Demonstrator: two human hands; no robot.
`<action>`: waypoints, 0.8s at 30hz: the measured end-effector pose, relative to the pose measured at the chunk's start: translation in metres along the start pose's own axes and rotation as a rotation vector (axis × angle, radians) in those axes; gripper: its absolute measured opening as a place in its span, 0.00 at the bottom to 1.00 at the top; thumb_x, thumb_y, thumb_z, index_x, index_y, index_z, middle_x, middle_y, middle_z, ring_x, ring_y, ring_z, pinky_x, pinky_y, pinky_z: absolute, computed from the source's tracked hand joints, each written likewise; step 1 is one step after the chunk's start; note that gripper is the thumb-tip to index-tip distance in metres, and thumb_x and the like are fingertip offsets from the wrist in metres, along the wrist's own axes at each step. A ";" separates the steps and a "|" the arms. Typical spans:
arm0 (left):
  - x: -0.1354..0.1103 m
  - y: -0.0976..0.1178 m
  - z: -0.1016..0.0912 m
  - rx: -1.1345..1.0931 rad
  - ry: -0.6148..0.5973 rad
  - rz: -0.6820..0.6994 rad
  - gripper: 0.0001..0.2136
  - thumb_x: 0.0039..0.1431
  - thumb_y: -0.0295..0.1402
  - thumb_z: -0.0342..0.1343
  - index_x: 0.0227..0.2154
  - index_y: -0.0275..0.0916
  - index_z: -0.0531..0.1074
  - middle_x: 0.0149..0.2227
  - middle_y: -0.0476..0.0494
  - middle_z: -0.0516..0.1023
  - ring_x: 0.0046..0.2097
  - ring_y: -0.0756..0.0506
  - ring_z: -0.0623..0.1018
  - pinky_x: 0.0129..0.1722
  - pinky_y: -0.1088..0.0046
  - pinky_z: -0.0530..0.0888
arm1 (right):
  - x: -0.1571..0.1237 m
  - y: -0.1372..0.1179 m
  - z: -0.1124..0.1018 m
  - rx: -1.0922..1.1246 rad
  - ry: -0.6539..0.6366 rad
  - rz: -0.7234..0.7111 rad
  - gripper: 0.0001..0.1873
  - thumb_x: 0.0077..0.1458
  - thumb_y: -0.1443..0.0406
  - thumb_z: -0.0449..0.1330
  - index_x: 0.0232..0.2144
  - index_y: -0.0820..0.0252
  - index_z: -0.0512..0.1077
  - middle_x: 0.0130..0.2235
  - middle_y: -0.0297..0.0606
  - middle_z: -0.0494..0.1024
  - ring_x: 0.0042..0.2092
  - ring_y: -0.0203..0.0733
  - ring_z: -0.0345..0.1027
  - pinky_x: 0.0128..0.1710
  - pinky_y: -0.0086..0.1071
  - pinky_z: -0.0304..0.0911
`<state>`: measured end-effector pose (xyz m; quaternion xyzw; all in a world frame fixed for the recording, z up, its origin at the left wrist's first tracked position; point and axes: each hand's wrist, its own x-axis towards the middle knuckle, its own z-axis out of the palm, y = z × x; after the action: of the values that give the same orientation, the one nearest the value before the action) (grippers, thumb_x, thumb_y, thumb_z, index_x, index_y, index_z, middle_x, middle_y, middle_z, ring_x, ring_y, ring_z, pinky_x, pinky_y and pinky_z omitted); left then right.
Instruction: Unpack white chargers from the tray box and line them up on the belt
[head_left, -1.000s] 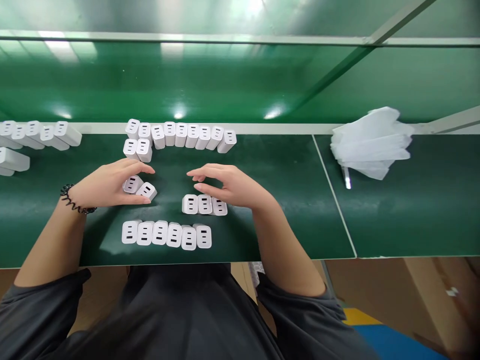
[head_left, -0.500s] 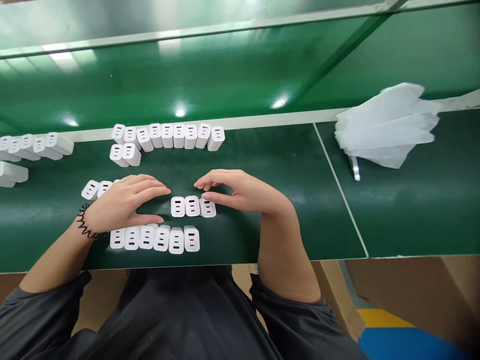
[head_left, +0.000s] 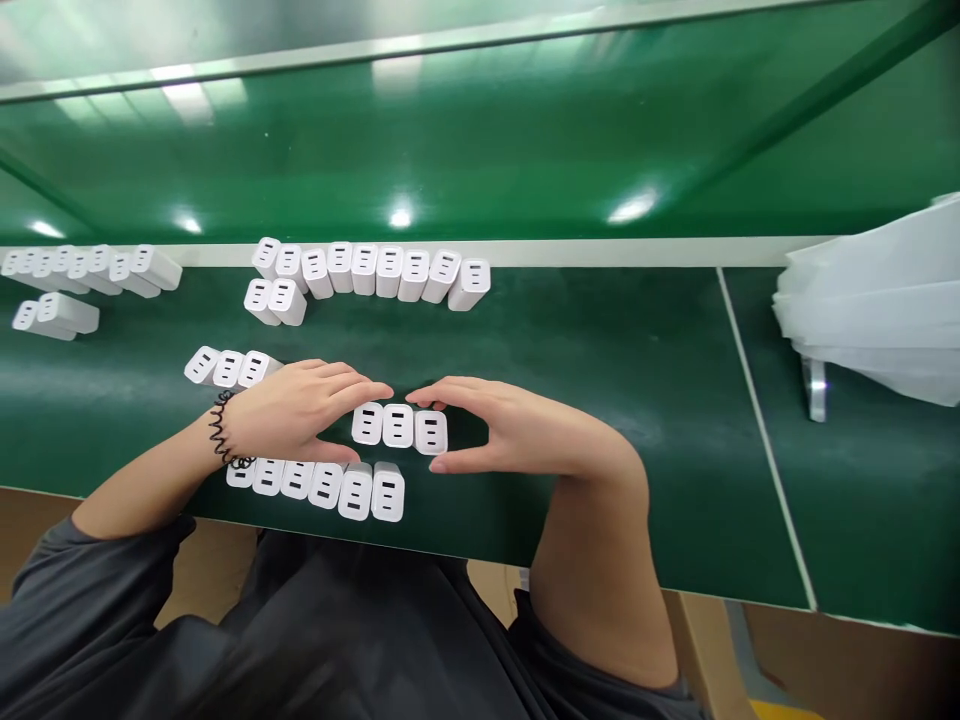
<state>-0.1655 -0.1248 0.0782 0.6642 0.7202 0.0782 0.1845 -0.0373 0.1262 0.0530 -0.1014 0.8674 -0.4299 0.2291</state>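
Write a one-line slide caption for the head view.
Left hand and right hand bracket a row of three white chargers on a green bench, other charger rows nearby.

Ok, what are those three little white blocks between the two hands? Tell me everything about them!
They are three small white chargers that look like smooth plastic with rounded corners. They stand side by side in a short row, touching, on the green mat. Each top face shows three dark slots, one above another. The left hand curves round the row's left end and the right hand round its right end. Whether the hands press the chargers is hard to tell.
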 end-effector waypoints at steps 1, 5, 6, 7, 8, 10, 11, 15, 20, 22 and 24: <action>0.001 0.000 0.001 0.001 -0.017 -0.004 0.29 0.60 0.46 0.58 0.60 0.39 0.59 0.56 0.37 0.73 0.54 0.40 0.74 0.50 0.64 0.69 | 0.000 -0.001 0.001 -0.014 -0.002 0.001 0.35 0.50 0.47 0.65 0.57 0.51 0.68 0.53 0.39 0.74 0.54 0.51 0.67 0.52 0.43 0.65; 0.006 0.001 0.006 0.006 -0.033 -0.003 0.28 0.61 0.44 0.58 0.60 0.38 0.58 0.55 0.38 0.74 0.53 0.42 0.75 0.49 0.66 0.69 | 0.000 -0.002 0.003 -0.048 -0.006 0.007 0.33 0.50 0.51 0.66 0.57 0.53 0.68 0.53 0.40 0.74 0.54 0.52 0.67 0.53 0.44 0.64; 0.007 0.001 0.007 0.005 -0.031 -0.001 0.28 0.61 0.44 0.58 0.59 0.38 0.58 0.55 0.37 0.74 0.53 0.42 0.75 0.49 0.66 0.69 | 0.001 -0.002 0.003 -0.050 -0.009 0.004 0.34 0.50 0.51 0.66 0.57 0.54 0.68 0.53 0.41 0.73 0.54 0.52 0.67 0.52 0.44 0.64; 0.007 0.002 0.009 0.002 -0.030 -0.002 0.27 0.62 0.44 0.57 0.59 0.38 0.59 0.55 0.37 0.74 0.52 0.42 0.75 0.48 0.66 0.69 | 0.001 -0.003 0.004 -0.051 -0.013 0.000 0.33 0.50 0.52 0.66 0.57 0.54 0.68 0.53 0.41 0.73 0.54 0.52 0.67 0.52 0.44 0.64; 0.008 0.002 0.010 0.000 -0.031 -0.004 0.27 0.62 0.44 0.56 0.59 0.38 0.59 0.55 0.37 0.74 0.52 0.42 0.76 0.48 0.66 0.69 | 0.002 -0.003 0.004 -0.050 -0.013 -0.003 0.33 0.50 0.52 0.66 0.57 0.54 0.68 0.53 0.41 0.73 0.54 0.53 0.67 0.52 0.44 0.65; 0.008 0.002 0.010 -0.005 -0.029 -0.010 0.24 0.63 0.41 0.55 0.59 0.38 0.60 0.54 0.37 0.75 0.51 0.42 0.76 0.48 0.66 0.70 | 0.002 -0.003 0.005 -0.048 -0.011 -0.005 0.32 0.51 0.52 0.65 0.57 0.53 0.68 0.53 0.41 0.73 0.54 0.53 0.67 0.52 0.44 0.65; 0.007 0.001 0.009 -0.005 -0.023 -0.009 0.23 0.64 0.40 0.54 0.59 0.38 0.61 0.53 0.38 0.75 0.51 0.42 0.76 0.49 0.65 0.70 | 0.002 -0.003 0.005 -0.048 -0.010 -0.005 0.31 0.52 0.52 0.65 0.57 0.53 0.68 0.53 0.40 0.73 0.54 0.53 0.67 0.52 0.44 0.65; -0.007 -0.006 0.002 0.014 0.022 -0.029 0.20 0.62 0.36 0.53 0.57 0.40 0.65 0.53 0.39 0.76 0.58 0.39 0.71 0.63 0.54 0.60 | 0.003 -0.003 0.005 -0.044 -0.009 -0.007 0.31 0.52 0.52 0.64 0.57 0.53 0.68 0.53 0.40 0.73 0.54 0.52 0.67 0.52 0.43 0.64; -0.038 -0.025 -0.002 0.079 0.049 -0.114 0.20 0.59 0.35 0.53 0.55 0.45 0.69 0.54 0.44 0.75 0.62 0.38 0.67 0.67 0.50 0.53 | 0.003 -0.002 0.005 -0.043 -0.005 -0.001 0.32 0.52 0.52 0.65 0.58 0.53 0.67 0.53 0.40 0.73 0.54 0.52 0.67 0.52 0.43 0.64; -0.050 -0.032 0.002 0.131 0.096 -0.144 0.21 0.59 0.38 0.55 0.56 0.46 0.69 0.56 0.43 0.74 0.62 0.36 0.66 0.66 0.48 0.54 | 0.003 -0.003 0.005 -0.046 -0.008 0.000 0.32 0.52 0.52 0.65 0.58 0.53 0.67 0.54 0.40 0.73 0.55 0.52 0.66 0.53 0.43 0.64; -0.059 -0.040 0.008 0.176 0.152 -0.167 0.22 0.60 0.41 0.56 0.56 0.46 0.69 0.57 0.41 0.72 0.62 0.35 0.67 0.64 0.48 0.58 | 0.003 -0.003 0.005 -0.047 -0.010 -0.001 0.33 0.52 0.52 0.65 0.58 0.54 0.67 0.54 0.40 0.73 0.55 0.52 0.66 0.54 0.43 0.63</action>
<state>-0.1971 -0.1884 0.0663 0.6079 0.7889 0.0492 0.0760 -0.0376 0.1198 0.0520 -0.1095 0.8761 -0.4089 0.2306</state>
